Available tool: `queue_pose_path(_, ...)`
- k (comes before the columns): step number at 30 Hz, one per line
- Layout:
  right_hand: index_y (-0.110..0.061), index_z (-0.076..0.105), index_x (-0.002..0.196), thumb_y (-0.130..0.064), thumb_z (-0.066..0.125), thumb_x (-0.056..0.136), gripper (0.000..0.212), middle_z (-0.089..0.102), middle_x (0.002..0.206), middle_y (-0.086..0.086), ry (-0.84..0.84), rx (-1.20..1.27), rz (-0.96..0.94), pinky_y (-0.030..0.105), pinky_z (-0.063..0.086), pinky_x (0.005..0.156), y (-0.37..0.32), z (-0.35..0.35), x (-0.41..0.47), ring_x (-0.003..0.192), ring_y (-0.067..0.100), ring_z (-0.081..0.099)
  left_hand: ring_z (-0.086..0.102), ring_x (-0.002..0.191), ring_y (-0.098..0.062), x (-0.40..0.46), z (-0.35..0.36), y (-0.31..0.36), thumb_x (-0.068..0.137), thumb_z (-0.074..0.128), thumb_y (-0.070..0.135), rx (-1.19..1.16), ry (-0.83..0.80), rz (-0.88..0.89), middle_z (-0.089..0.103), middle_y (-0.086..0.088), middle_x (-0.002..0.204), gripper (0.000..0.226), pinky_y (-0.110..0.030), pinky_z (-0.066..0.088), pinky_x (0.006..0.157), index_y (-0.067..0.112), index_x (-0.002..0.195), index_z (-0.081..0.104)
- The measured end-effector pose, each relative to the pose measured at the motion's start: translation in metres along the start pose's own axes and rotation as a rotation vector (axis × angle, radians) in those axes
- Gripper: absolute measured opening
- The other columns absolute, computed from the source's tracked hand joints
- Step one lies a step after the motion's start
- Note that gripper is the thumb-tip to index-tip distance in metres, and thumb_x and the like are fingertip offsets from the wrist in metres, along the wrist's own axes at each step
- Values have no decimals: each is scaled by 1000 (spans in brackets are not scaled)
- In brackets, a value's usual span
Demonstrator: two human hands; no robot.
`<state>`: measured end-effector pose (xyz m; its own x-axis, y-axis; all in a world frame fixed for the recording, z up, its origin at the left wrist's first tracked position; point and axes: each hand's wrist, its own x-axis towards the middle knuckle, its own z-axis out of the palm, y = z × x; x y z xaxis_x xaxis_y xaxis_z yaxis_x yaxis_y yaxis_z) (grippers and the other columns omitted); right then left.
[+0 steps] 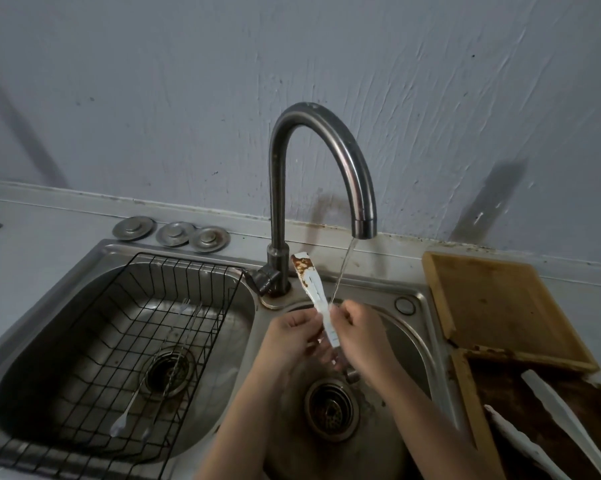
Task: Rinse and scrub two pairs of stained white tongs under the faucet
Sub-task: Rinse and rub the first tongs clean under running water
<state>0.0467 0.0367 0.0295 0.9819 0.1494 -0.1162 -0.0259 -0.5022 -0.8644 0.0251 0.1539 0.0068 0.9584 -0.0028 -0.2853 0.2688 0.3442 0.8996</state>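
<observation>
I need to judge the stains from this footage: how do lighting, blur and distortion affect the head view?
Head view: dim, flat light; wide-angle bending curves the counter edge and sink; soft highlight on the faucet; brown stain on the tongs tip is readable; left hand and right hand slightly soft.

No readable text, labels, brands or numbers anywhere; faint marks on held tongs (313, 291) illegible.

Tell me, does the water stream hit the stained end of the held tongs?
No, the stream falls beside the brown-stained end.
</observation>
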Motion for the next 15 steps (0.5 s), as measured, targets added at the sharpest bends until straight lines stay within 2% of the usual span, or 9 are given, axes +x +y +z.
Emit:
queue_pose_path(3, 1, 57, 73, -33, 53, 91, 38, 60, 60, 11, 45, -77, -24, 15, 39, 37, 3, 1, 6, 46, 16, 55, 53, 45, -8, -1, 2, -2, 94, 52, 13, 74, 42, -53, 63, -5, 60, 22, -15, 40, 43, 3, 89, 71)
queue_pose_path(6, -8, 56, 63, -32, 49, 93, 39, 52, 51, 2, 66, -109, -16, 10, 30, 33, 7, 0, 10, 37, 6, 45, 53, 51, -9, -2, 5, -4, 95, 52, 18, 90, -10, -91, 61, -3, 63, 24, -18, 41, 49, 6, 85, 70)
queue_pose_path(10, -14, 54, 61, -32, 45, 95, 40, 50, 49, -3, 55, -165, -17, 11, 32, 35, 14, -2, 6, 37, 4, 44, 61, 51, -6, -3, 7, -1, 96, 48, 14, 100, -33, -154, 64, -2, 63, 26, -18, 50, 50, 5, 81, 69)
queue_pose_path(13, -13, 58, 71, -27, 52, 93, 27, 59, 58, -2, -28, -122, -25, 10, 39, 39, 15, -5, -2, 41, 2, 54, 56, 48, -17, -5, 4, 4, 94, 50, 13, 34, -26, -162, 65, -11, 64, 26, -22, 47, 41, 0, 85, 70)
queue_pose_path(15, -14, 62, 82, -19, 63, 86, 6, 67, 68, 0, -98, -20, -14, 11, 45, 45, 15, -7, -6, 50, 3, 63, 58, 53, -21, -3, 3, 6, 93, 50, 10, -42, 37, -151, 68, -13, 67, 24, -26, 50, 48, 1, 84, 71)
